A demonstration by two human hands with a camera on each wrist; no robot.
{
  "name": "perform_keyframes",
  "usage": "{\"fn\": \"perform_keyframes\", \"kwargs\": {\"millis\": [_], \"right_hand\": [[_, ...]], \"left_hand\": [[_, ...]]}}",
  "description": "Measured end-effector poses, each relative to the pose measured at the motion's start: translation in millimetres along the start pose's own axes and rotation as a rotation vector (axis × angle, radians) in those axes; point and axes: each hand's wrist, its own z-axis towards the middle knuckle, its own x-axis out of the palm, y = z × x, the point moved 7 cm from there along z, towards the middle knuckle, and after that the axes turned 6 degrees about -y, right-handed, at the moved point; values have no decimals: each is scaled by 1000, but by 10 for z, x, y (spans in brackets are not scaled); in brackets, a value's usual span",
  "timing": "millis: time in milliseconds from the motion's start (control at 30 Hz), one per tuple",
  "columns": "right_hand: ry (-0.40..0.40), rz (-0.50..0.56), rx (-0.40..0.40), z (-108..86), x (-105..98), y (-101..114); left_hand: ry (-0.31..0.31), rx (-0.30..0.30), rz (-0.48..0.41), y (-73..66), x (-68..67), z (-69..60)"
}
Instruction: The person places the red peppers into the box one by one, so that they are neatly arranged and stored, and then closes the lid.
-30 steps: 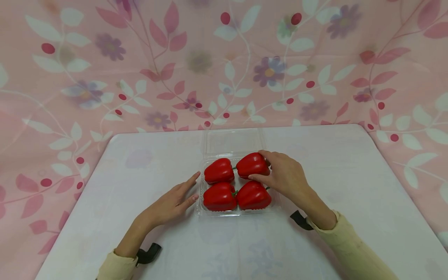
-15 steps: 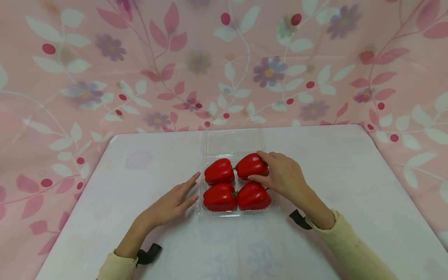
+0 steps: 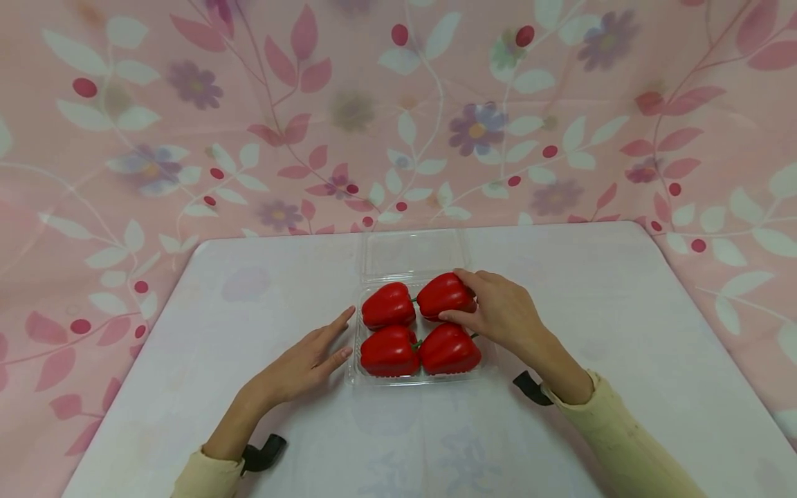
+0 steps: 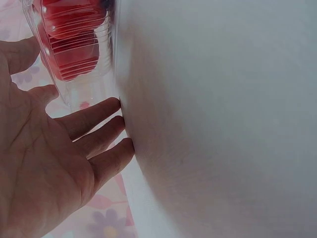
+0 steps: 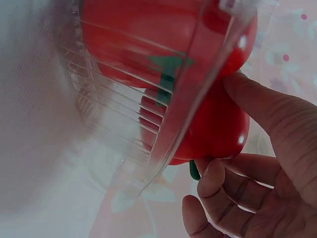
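Note:
A clear plastic clamshell container (image 3: 423,380) stands on the table with several red bell peppers in it. At its back right, my right hand (image 3: 507,308) holds one red bell pepper (image 3: 441,294) between thumb and fingers. The right wrist view shows the thumb on that pepper (image 5: 215,124) and fingertips near its green stem (image 5: 194,169). Beside the container's left wall is my left hand (image 3: 301,363), its fingers spread and nothing in its grasp. In the left wrist view, several fingertips of the left hand (image 4: 44,153) reach the table surface next to the container (image 4: 106,54).
The container's hinged lid (image 3: 414,254) lies folded back toward the rear of the white-covered table (image 3: 579,297). Three more peppers sit in the base: back left (image 3: 389,305), front left (image 3: 389,351) and front right (image 3: 450,348). A pink floral cloth (image 3: 355,111) hangs behind the table.
My right hand and the back right pepper have shifted very slightly to the left. The left hand and the other peppers stay where they were.

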Motion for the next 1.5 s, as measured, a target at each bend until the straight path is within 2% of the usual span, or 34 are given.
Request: {"fn": "perform_keyframes", "kwargs": {"millis": [367,667,1033,1333,1500], "right_hand": [[2,-31,-22,-5,-20,-26],[12,20,-23,-33,-87,-32],[-11,21,-12,-18,-227,-135],[40,64,-4,-27,-162,-142],[54,45,-18,-46,-130,-124]], "left_hand": [[11,0,-1,1,4,8],[44,-15,-19,1,-22,31],[20,6,-62,1,-58,44],[6,7,-125,-17,-92,53],[4,6,-132,-4,-89,44]]}}
